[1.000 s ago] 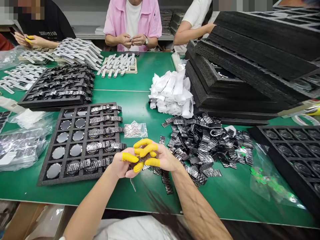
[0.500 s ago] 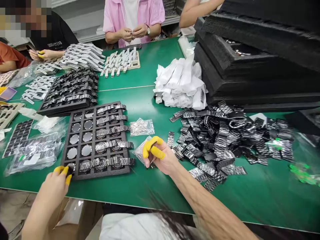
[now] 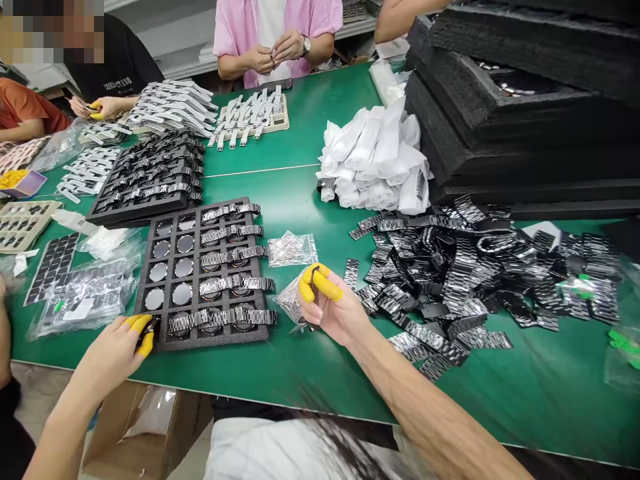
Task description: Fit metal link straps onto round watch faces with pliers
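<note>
The watch head (image 3: 150, 328) sits in the near left pocket of the black foam tray (image 3: 205, 333), close to the near edge of the green tabletop (image 3: 310, 373). My left hand (image 3: 113, 357) has its capped thumb and forefinger closed on it, the grip narrow, pinching at the rim. I judge it small, hard and fairly dense for its size, with a smooth face that would mark or slip under bare skin; the rubber caps give me friction, and the rim is the place to hold, not the glass.

My right hand (image 3: 333, 310) pinches a thin dark tool (image 3: 313, 275) between thumb and forefinger, tip upward, over a small clear bag (image 3: 293, 303) lying just right of the tray. The tool looks light and stiff.

The tray's right columns carry watches with steel bands (image 3: 223, 319) laid across; the left columns hold bare round heads. A second small bag (image 3: 291, 248) lies beyond. Toward the right edge spreads a heap of loose bands (image 3: 465, 273), with white wrappers (image 3: 375, 160) and stacked foam trays (image 3: 525, 120) behind. Other people work along the far edge.
</note>
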A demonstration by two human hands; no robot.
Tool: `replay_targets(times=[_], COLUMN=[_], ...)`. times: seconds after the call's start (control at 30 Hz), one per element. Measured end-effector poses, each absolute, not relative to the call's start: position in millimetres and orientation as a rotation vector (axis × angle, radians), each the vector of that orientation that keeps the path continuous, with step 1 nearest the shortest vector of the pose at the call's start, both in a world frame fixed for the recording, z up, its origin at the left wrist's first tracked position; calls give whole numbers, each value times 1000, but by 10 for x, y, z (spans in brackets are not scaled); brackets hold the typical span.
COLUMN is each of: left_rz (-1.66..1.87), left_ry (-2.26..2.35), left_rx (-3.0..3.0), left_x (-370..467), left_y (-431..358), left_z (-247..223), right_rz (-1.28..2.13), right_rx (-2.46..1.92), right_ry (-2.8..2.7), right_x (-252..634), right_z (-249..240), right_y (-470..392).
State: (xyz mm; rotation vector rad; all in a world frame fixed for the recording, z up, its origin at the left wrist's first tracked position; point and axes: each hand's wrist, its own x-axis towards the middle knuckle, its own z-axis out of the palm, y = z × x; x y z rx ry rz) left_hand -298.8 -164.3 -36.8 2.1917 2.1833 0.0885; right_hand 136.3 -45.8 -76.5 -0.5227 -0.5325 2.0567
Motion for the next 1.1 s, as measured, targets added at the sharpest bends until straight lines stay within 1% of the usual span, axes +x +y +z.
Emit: replay_targets(times=[0.07, 0.1, 0.17, 0.23, 0.27, 0.3, 0.33, 0.37, 0.4, 0.5, 0.6, 0.7, 0.83, 1.1], left_rz=[97, 55, 107, 357, 540, 882, 1108, 1213, 1242, 1040, 897, 860, 937, 852], left_ry=[2151, 2192, 2350, 2445, 2392, 2288, 2086, 1900, 1731, 1387, 1229, 1155, 1069, 1100], left_rx=[2205, 2175, 1992, 1746, 1622, 1535, 1442, 1347, 1292, 1341, 1562, 1851, 2161, 2269], left_x=[-3055, -3063, -2990, -2757, -2576, -2354, -2102, -1829, -1551, -825, -445, -395, -511, -601], left_y=[-1692, -1707, -1694, -1602, -1523, -1424, -1310, -1184, -1053, -679, -446, -390, -419, -442], left_z=[-349, -320, -230, -122, -78, -49, -40, -54, -91, -309, -575, -768, -838, -789], right_rz=[2061, 2064, 2073, 2084, 2089, 2093, 2098, 2102, 2103, 2085, 2066, 2063, 2068, 2097], right_rx=[-513, -513, -521, -532, -540, -548, -558, -569, -581, -620, -685, -729, -744, -757], right_ry=[-549, -554, -554, -550, -547, -543, -541, -540, -541, -567, -629, -692, -777, -821], right_x=[1370, 1370, 1362, 1350, 1343, 1335, 1328, 1319, 1310, 1274, 1229, 1194, 1180, 1168], right_z=[-751, -748, -749, -763, -774, -788, -806, -826, -849, -922, -973, -989, -1013, -1080], right_y=[-462, -465, -471, -477, -480, -484, -488, -493, -499, -519, -535, -535, -527, -548])
